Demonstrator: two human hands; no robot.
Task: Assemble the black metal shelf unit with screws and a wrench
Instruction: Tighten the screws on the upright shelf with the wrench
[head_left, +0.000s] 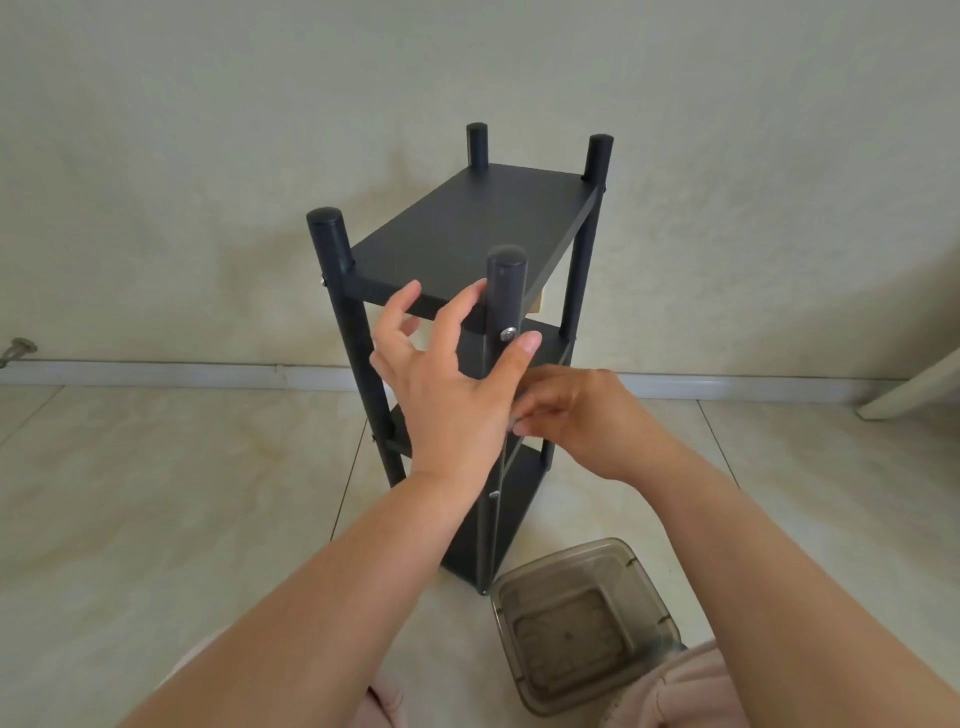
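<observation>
The shelf (467, 228) stands upright on the floor (156, 493) by the wall. Left hand (447, 374) is spread, fingers around the near post (506, 291), thumb just under a screw (508, 333). Right hand (576, 415), fingers curled, pinches something small at the post, too hidden to name. A tub (582, 618) sits near the shelf's foot.

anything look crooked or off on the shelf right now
Nothing clearly stands out. The black shelf unit stands upright on the floor, its top shelf seated between four posts. The wide-angle lens bends the lines, so slight tilt cannot be judged.
</observation>
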